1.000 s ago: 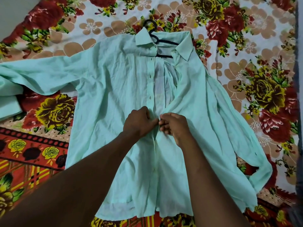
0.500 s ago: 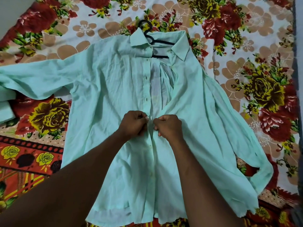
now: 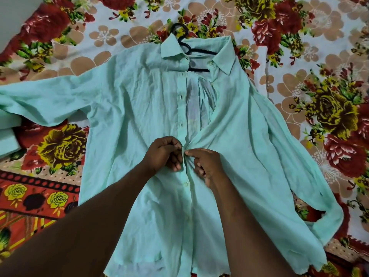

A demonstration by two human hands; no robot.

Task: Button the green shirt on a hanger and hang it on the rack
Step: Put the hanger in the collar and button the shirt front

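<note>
The light green shirt [image 3: 127, 108] lies flat on a floral bedsheet, sleeves spread to both sides. A black hanger [image 3: 184, 40] sits inside it, with its hook sticking out above the collar. Buttons below my hands are fastened; the front gapes open from there up to the collar. My left hand [image 3: 162, 153] pinches the left placket at mid-chest. My right hand [image 3: 207, 164] pinches the right front edge against it, fingertips meeting at one button spot. The button itself is hidden between my fingers.
The floral bedsheet [image 3: 319, 47] covers the whole surface around the shirt. A bare grey wall or floor strip [image 3: 14, 15] shows at the top left corner. No rack is in view.
My hands stay at the same mid-chest spot, with the two front edges now pulled tight together. The view has shifted slightly down.
</note>
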